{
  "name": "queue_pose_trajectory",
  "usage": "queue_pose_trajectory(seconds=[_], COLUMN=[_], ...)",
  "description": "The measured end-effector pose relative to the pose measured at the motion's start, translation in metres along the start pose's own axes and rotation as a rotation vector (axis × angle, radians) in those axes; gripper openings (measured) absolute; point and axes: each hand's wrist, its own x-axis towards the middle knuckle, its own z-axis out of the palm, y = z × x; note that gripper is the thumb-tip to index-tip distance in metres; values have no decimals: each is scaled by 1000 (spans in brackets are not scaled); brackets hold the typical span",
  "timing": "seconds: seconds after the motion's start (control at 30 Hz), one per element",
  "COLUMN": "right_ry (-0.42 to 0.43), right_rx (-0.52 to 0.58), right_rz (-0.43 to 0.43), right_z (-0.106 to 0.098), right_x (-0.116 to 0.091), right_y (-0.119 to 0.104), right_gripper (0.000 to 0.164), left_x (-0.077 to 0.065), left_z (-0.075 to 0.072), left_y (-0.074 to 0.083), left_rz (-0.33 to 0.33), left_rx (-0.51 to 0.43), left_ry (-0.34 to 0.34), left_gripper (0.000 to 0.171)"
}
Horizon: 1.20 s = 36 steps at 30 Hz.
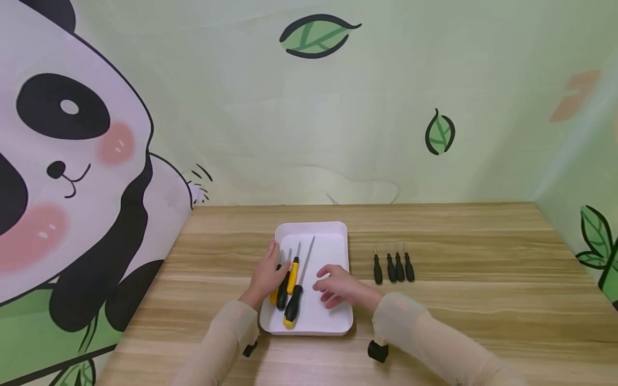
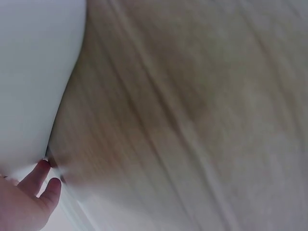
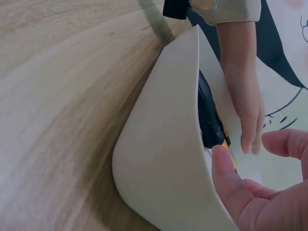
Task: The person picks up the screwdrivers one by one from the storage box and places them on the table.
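Note:
A white tray (image 1: 328, 321) holds several screwdrivers at its left side. The long one (image 1: 293, 308) has a black handle with a yellow end; left of it lie a yellow-handled one (image 1: 292, 276) and a black-handled one (image 1: 281, 299), partly covered. My left hand (image 1: 267, 274) rests at the tray's left edge with fingers extended and its thumb over the handles. The left wrist view has its fingertips (image 2: 50, 190) right at the tray wall. Above the tray's right half, my right hand (image 1: 340, 287) has loosely bent, spread fingers around nothing.
Several small black-handled screwdrivers (image 1: 398, 268) lie side by side on the wooden table (image 1: 483, 300), right of the tray. A printed cloth (image 1: 241, 134) with a panda and leaves stands behind the table. Black devices (image 1: 378, 351) hang below both wrists.

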Motion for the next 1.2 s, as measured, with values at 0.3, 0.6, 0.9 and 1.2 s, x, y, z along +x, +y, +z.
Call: queue_pose_trajectory(seconds=[0.3,0.6,0.9,1.2], right_ry=[25,39,95,146], right_rx=[9,24,23,-12], right_rz=[2,25,48,66], right_z=[10,22,33,43], right_x=[5,10,18,24], right_y=[1,-3,-4,0], right_gripper=[40,37,36,34], left_x=[-1,-1,-1,-1], left_z=[-2,-1,-1,0], left_y=[-2,-3,-4,-4], left_rz=[17,60,37,43], left_rx=[-23,-1,0,5], left_ry=[-6,24,18,21], left_gripper=[69,68,68,68])
